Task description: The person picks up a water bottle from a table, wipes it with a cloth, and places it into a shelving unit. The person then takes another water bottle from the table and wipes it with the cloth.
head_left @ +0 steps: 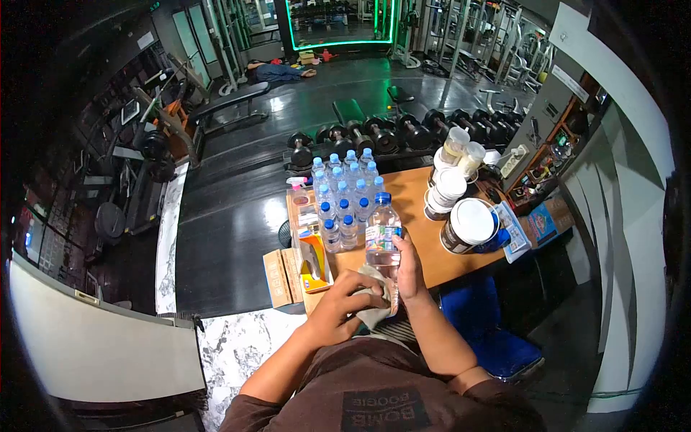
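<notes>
My right hand point(409, 270) is closed around a clear plastic water bottle point(382, 227) with a blue cap and a coloured label, held upright in front of my chest. At the bottle's lower part, my left hand point(350, 299) grips a pale cloth point(374, 308) and presses it against the side. Just beyond, several capped water bottles point(342, 191) stand in close rows on the wooden table point(414, 187). Left of them is a yellow and white box point(314, 263).
White-lidded tubs point(471, 223) stand on the table's right side. A cardboard box point(282, 277) is at its left edge, and a blue chair point(497, 345) at lower right. Beyond the table are dumbbells point(381, 133) on a rack, a bench point(230, 99) and a person lying on the floor point(277, 72).
</notes>
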Tool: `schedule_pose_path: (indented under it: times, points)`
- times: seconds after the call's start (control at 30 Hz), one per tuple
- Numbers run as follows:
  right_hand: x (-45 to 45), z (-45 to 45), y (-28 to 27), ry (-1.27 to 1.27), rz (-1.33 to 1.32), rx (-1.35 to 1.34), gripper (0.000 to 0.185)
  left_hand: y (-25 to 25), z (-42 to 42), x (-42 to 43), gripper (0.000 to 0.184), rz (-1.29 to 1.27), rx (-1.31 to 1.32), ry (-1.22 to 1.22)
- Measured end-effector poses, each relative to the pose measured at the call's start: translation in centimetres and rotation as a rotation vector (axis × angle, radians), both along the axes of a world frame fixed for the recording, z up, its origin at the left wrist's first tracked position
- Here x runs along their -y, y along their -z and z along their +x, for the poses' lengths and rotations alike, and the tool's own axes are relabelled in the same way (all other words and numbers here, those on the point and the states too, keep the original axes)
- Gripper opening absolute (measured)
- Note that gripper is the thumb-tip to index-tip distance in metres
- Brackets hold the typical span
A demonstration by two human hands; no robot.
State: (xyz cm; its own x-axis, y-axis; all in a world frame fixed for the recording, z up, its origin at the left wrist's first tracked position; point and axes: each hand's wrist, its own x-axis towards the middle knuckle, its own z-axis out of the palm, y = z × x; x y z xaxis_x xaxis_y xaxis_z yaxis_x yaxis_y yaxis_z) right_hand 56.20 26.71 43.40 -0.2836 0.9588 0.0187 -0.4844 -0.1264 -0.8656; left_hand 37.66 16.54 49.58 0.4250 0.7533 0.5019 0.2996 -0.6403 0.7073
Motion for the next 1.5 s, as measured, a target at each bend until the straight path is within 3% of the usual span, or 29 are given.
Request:
schedule_pose_path:
  times: [0.13,0.2,0.33,0.47,0.6,0.7,0.83,0.93,1.07,1.17,1.27,1.4,1.47,1.5]
  points:
    - [0.3,-0.5,-0.8,0.017,-0.058,-0.014,0.039,-0.1,-0.8,-1.2,0.048,-0.047,0.105,0.01]
    - [0.5,-1.2,-1.2,0.0,-0.055,-0.102,0.04,-0.9,-0.7,-2.2,0.051,0.03,0.158,-0.293]
    - [1.5,-1.1,-2.2,-0.086,-0.117,-0.018,0.043,-1.4,-0.4,-3.9,0.06,0.082,0.099,-0.374]
    - [-0.4,-1.9,1.5,0.116,0.066,-0.001,0.039,1.2,0.6,-2.4,0.059,0.059,0.005,-0.291]
    - [-0.2,-0.8,-1.4,0.102,-0.048,0.046,0.042,1.5,0.4,-0.1,0.055,0.077,-0.023,-0.198]
    - [0.0,-0.7,-2.7,0.085,-0.119,0.008,0.045,1.4,-1.1,0.3,0.038,-0.068,0.078,0.069]
    - [-0.7,-0.8,-1.7,0.056,-0.099,-0.041,0.046,1.5,-1.1,-0.5,0.04,-0.178,0.341,-0.198]
    - [0.4,-1.8,-2.9,0.062,-0.093,-0.035,0.044,-0.4,-0.5,-2.1,0.039,-0.07,0.364,-0.341]
    - [-0.1,-2.3,-1.0,0.067,-0.007,0.068,0.045,1.2,0.2,-2.4,0.041,-0.056,0.226,-0.311]
    - [-1.6,-1.9,1.3,0.188,0.201,0.171,0.04,2.8,0.4,-0.9,0.038,-0.004,0.184,-0.292]
    - [-0.3,-1.8,-2.7,0.119,0.006,0.05,0.038,3.8,0.0,0.6,0.04,0.0,0.167,-0.212]
    - [-0.4,-1.2,-3.1,0.088,0.012,0.03,0.036,3.6,-1.8,0.4,0.04,-0.052,0.226,0.016]
    - [-0.6,-1.2,-2.7,0.073,-0.02,-0.01,0.036,3.1,-2.0,-0.1,0.036,-0.027,0.245,0.002]
    - [-0.4,-1.4,-3.0,0.056,-0.055,-0.051,0.036,3.0,-1.9,-0.4,0.036,-0.019,0.276,-0.121]
